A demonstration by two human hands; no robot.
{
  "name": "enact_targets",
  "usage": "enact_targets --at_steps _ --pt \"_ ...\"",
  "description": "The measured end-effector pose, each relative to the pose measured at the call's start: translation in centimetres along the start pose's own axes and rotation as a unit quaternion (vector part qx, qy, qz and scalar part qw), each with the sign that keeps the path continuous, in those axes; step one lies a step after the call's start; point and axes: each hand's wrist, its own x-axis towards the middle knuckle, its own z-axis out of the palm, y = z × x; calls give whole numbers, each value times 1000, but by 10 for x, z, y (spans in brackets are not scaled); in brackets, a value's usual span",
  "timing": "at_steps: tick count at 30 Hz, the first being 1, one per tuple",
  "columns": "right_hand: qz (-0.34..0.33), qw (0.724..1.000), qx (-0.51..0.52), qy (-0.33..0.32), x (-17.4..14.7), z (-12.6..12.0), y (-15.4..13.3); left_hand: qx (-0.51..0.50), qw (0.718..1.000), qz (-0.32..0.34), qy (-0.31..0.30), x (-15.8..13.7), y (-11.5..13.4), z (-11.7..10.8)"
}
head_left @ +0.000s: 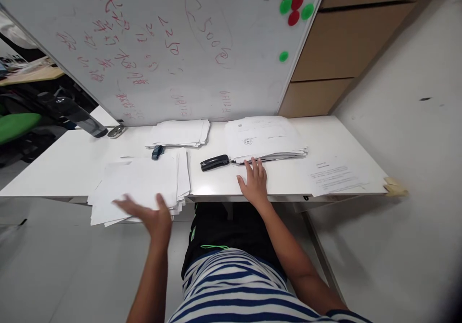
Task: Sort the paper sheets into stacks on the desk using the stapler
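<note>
One white wall (404,140) bounds the room on the right. One whiteboard (252,34) with red handwriting stands along the rear edge of one white desk (212,183). Three brown cardboard panels (342,39) adjoin the whiteboard's right edge.

The desk carries three paper stacks. The front-left stack (137,176) overhangs the front edge; the rear-left stack (178,133) lies near the rear edge; the right stack (265,135) lies right of centre, close to the rear edge. One printed sheet (334,176) lies toward the front-right corner.

Two hands are in view. The left hand (157,219), motion-blurred, is spread and grips nothing over the front-left stack; contact cannot be determined. The right hand (256,183) is extended, unclenched, its fingertips at the right stack's front edge.

One dark bottle (83,118) leans at the rear-left corner. One black stapler (214,162) lies between the front-left and right stacks. One dark blue object (157,152) sits behind the front-left stack. Eight round magnets (298,0), four red and four green, occupy the whiteboard's right side.
</note>
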Motion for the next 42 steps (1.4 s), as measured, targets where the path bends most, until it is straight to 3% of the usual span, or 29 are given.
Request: enact_targets --at_steps 3,5,8,12,25,42 --pt "-10 999 -24 -27 12 -1 1 6 977 119 -175 -39 43 44" --pt "-16 999 -37 -27 31 -2 6 51 949 197 -241 -58 66 80" --pt "-26 998 -52 -21 66 -3 20 106 921 287 -242 -63 87 131" --pt "-50 996 -53 -55 92 2 35 166 917 271 -239 -45 93 171" --pt "-21 1000 -19 -2 86 8 34 190 908 269 -258 -42 86 177" --pt "-38 999 -16 -11 85 9 38 158 916 265 -257 -42 84 176"
